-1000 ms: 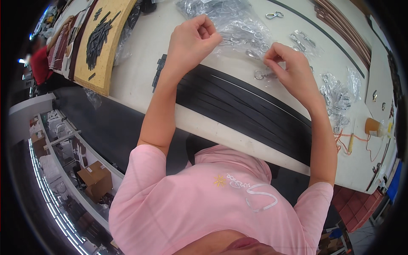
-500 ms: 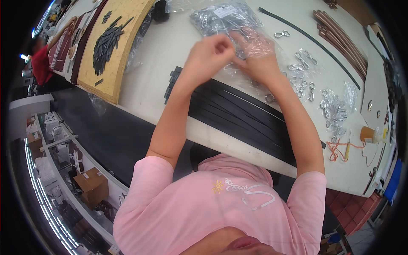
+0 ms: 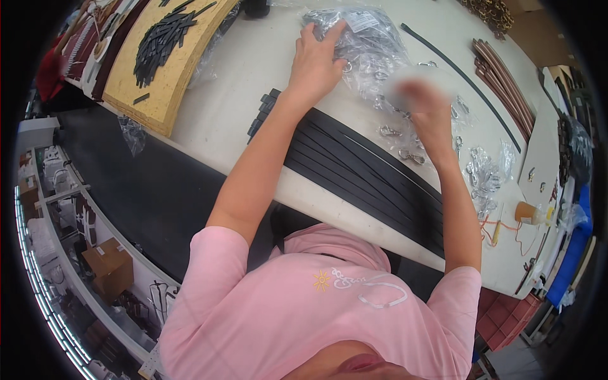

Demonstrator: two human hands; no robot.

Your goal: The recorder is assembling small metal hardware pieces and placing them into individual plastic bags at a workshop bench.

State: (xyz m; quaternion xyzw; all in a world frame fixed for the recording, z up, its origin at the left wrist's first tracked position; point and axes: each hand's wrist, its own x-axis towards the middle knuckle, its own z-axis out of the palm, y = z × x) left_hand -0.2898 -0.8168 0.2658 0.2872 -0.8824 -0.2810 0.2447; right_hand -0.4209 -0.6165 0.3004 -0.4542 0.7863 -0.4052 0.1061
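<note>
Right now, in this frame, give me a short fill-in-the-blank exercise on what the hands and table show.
1. The left hand rests flat on a clear plastic ____ of metal clips.
2. The right hand is ____ by motion.
3. Flat black straps lie side by side on the ____ table.
4. The person's shirt is ____.

Missing words: bag; blurred; white; pink

Clear plastic bag (image 3: 370, 44) of metal clasps: far side of the black straps (image 3: 361, 171), white label (image 3: 362, 20) on top. Small clear packets (image 3: 484, 174): right of the straps. Brown cardboard box (image 3: 109, 266): floor shelf, left of them.
</note>
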